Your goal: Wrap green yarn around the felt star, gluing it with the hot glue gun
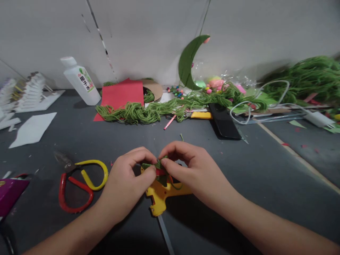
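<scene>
Between my hands is a small green felt piece with a red strip across it and a bit of green yarn trailing from it. My left hand pinches its left side between thumb and fingers. From the other side my right hand pinches its upper edge, thumb and fingertips together. Below the piece lies a yellow glue gun with a glue stick pointing toward me; my fingers hide part of the gun. Scissors with one red and one yellow handle lie left of my left hand.
Green yarn stretches along the back beside red felt, a black phone and a yellow cutter. A white bottle stands back left. A green felt crescent leans by the wall. A white charger lies right.
</scene>
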A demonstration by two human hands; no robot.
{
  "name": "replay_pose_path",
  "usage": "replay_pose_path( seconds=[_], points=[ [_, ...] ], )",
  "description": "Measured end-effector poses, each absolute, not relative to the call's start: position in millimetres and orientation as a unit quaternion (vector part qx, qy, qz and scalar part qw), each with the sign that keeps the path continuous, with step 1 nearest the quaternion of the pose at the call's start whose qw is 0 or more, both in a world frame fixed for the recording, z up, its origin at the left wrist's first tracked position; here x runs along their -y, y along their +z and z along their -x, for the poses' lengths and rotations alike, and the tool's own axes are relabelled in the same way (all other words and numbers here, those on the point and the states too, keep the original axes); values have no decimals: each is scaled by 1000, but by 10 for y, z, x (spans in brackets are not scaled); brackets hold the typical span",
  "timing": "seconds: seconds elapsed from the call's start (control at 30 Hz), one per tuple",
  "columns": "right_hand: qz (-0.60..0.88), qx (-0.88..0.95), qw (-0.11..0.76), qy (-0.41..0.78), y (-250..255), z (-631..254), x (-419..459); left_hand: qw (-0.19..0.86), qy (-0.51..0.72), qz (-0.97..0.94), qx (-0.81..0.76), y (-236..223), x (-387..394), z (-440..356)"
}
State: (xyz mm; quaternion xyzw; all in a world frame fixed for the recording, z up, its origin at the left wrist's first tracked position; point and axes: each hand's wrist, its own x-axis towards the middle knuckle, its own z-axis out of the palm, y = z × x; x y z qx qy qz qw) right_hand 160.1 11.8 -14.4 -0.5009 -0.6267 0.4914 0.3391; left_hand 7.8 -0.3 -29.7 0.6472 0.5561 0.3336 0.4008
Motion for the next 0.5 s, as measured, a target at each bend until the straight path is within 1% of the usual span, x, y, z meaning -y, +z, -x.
replay_pose_path(
  seconds=[0.13, 0.3, 0.4, 0.5],
  points=[
    [498, 629, 334, 495, -144, -1586, -112, 441, 328, -628, -551, -299, -19, -56],
    [495, 627, 311, 515, -154, -1602, -134, 545, 326, -581, -509, -317, -53, -10],
    [490, 643, 302, 505, -170, -1619, -143, 599, 316, -539, -502, -332, -63, -19],
    [475, 606, 340, 541, -195, -1638, -142, 614, 327, -501, -515, -328, -66, -39]
  ],
)
